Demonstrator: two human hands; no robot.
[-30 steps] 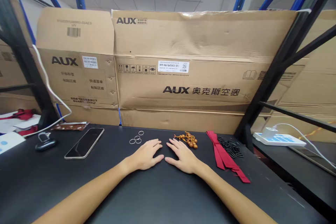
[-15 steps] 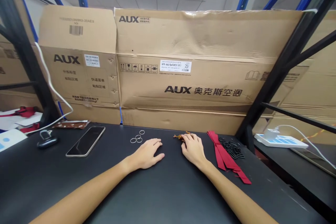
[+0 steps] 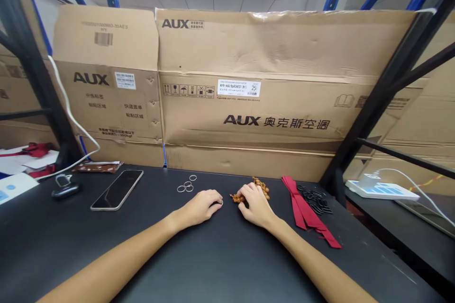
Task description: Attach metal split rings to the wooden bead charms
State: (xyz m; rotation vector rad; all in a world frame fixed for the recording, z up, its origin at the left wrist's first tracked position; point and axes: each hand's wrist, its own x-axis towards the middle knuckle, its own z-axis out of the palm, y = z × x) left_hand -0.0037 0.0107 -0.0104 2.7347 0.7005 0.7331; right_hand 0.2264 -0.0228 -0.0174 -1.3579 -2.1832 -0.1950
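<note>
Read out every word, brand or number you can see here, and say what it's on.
"AUX" on the large cardboard box, top left.
"AUX 奥克斯空调" on its front.
"25" on its white label; the rest is too small.
"AUX" on the left cardboard box.
"快递面单" and "粘贴区域" on that box; its barcode sticker is unreadable.
No text on the wooden beads in the right hand.

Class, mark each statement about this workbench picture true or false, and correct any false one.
1. The right hand grips the wooden beads. True.
2. The phone lies right of the red ribbon. False: it lies far left, past the metal rings.
3. The left hand holds the metal rings. False: they lie apart on the table, beyond its fingers.
4. The red ribbon lies between the wooden beads and the black clips. True.
</note>
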